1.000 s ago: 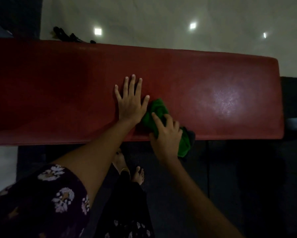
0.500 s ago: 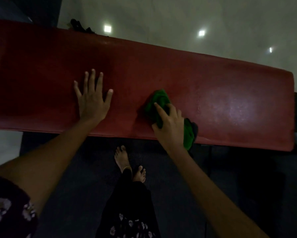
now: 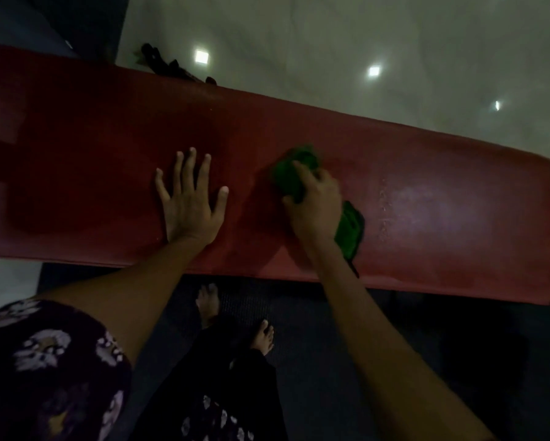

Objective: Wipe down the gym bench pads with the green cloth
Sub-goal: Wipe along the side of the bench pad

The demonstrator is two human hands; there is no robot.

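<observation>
Bunched green cloth [image 3: 294,175] sits mid-pad on long red vinyl bench pad [image 3: 426,198], your right hand [image 3: 315,206] clamped over it. Left hand [image 3: 189,202] lies flat, fingers spread, beside cloth. Keep pressure even; overlap strokes toward pad's glossy right end.

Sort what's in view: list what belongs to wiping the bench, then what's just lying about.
Part of the job:
- green cloth, gripped by the right hand
- red bench pad
- left hand, flat on the pad

Just lying about:
- dark object on the pale floor beyond the bench; too dim to identify
- dark mat underfoot
</observation>
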